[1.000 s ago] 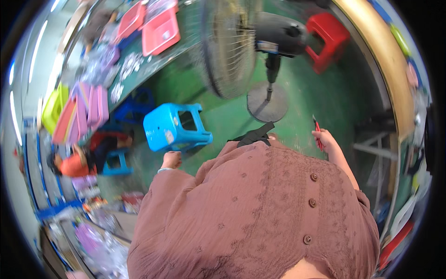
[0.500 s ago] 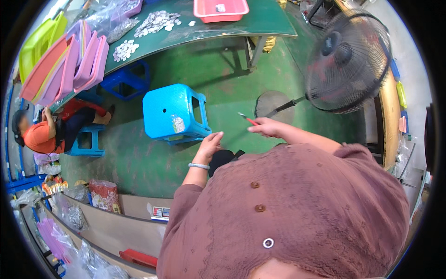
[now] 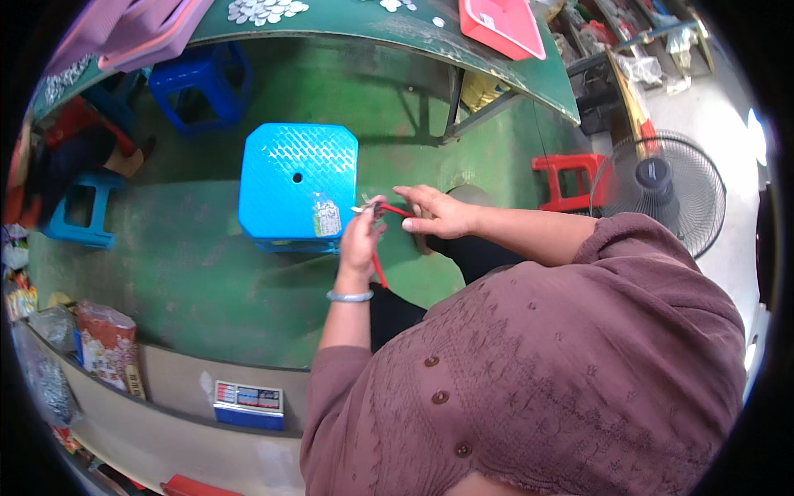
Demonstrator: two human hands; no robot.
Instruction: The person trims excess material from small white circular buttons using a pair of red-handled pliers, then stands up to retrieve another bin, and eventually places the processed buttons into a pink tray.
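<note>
My left hand point(image 3: 359, 241) is closed around the metal head of a pair of pliers with red handles point(image 3: 378, 269). The handles are spread: one points down past my wrist, the other reaches across toward my right hand point(image 3: 438, 213). That hand has its fingers apart, its thumb and fingertips close to the handle's end; whether they touch it I cannot tell. A small pale bit shows at my left fingertips, too small to name. Just beyond my left hand stands a blue plastic stool point(image 3: 298, 178) with a worn label on its seat.
Across the far side runs a green table point(image 3: 397, 37) with pale discs point(image 3: 266, 10), a pink tray point(image 3: 503, 29) and stacked purple trays point(image 3: 157, 37). A standing fan point(image 3: 657, 194) and a red stool point(image 3: 566, 180) are at right. A scale point(image 3: 249, 405) lies lower left; a person sits far left.
The pliers have gone from my right hand's grip to my left hand's, and their handles now stand apart. My right hand has opened. The whole view has turned and shifted.
</note>
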